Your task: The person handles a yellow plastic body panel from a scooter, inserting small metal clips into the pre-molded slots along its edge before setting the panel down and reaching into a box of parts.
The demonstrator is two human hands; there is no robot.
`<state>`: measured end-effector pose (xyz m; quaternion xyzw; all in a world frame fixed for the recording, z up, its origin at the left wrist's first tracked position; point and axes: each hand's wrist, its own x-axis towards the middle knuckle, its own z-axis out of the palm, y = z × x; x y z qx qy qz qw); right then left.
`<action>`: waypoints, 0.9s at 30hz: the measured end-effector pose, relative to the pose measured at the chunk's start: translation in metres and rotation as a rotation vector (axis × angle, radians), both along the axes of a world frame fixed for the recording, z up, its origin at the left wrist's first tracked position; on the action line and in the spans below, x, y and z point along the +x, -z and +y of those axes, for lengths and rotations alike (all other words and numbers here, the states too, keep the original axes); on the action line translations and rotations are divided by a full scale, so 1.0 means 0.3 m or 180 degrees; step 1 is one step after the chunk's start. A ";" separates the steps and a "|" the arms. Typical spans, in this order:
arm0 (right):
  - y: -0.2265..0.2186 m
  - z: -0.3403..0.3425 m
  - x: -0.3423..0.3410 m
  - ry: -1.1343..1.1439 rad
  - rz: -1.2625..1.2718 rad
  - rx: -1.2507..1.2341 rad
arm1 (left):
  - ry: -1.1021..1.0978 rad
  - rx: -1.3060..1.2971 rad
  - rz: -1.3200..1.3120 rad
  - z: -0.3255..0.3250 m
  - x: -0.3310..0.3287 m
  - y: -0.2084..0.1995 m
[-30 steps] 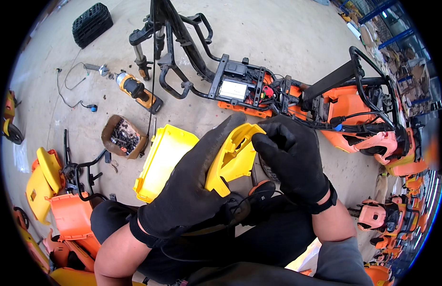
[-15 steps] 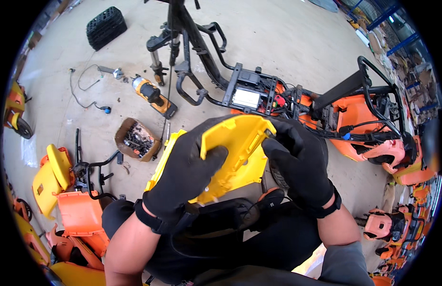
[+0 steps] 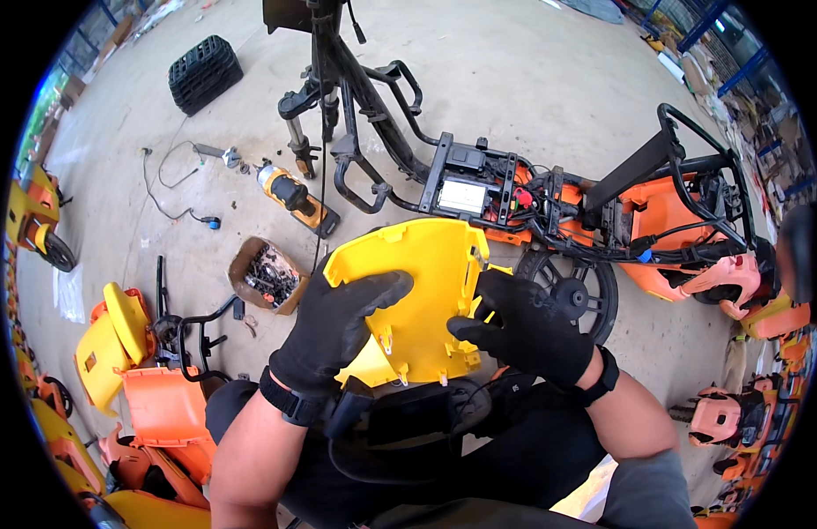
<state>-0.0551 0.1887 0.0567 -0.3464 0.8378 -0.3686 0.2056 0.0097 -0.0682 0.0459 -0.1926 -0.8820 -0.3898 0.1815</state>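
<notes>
Yellow panel [image 3: 423, 291] between 2 gloved hands.

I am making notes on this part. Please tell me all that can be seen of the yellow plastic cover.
The yellow plastic cover is a glossy, curved moulded panel with small tabs along its lower edge, seemingly seen from its inner side. It is held up over the lap, clear of the floor. The gloved left hand grips its left edge; the gloved right hand grips its right.

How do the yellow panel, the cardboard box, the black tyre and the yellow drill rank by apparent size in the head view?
1. yellow panel, though nearest the camera
2. black tyre
3. cardboard box and yellow drill: alike, unsure
</notes>
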 end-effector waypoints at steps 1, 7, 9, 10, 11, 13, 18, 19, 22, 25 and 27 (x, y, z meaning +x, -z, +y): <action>-0.032 -0.013 -0.001 -0.0048 -0.0184 0.0250 | -0.0019 0.0213 -0.0106 0.002 0.006 0.005; -0.045 -0.050 0.049 -0.0274 0.0341 0.0007 | -0.0174 0.0950 -0.0662 -0.006 0.022 0.006; -0.075 -0.064 0.074 -0.0092 0.0626 0.0003 | -0.0189 0.0596 -0.0345 -0.008 0.009 -0.023; -0.073 -0.064 0.079 -0.0040 0.0723 0.0073 | -0.0167 0.0365 -0.0125 0.000 -0.001 -0.038; -0.070 -0.063 0.082 0.0012 0.0820 0.0144 | -0.0264 0.1169 -0.0654 0.023 -0.011 -0.028; -0.066 -0.065 0.082 0.0071 0.0960 0.0220 | -0.0458 0.2060 -0.1232 0.040 -0.023 -0.020; -0.073 -0.057 0.081 0.0106 0.1088 0.0527 | -0.0606 0.2789 -0.1785 0.064 -0.028 -0.013; -0.080 -0.058 0.083 0.0119 0.1067 0.0612 | -0.0547 0.2626 -0.1989 0.046 -0.024 -0.013; -0.087 -0.056 0.088 0.0143 0.1170 0.0539 | -0.0334 0.2752 -0.2456 0.022 -0.020 -0.014; -0.091 -0.057 0.087 0.0125 0.1116 0.0590 | -0.0309 0.3069 -0.2540 0.037 -0.023 -0.038; -0.093 -0.057 0.088 0.0121 0.1136 0.0579 | -0.0175 0.2513 -0.2323 0.024 -0.018 -0.029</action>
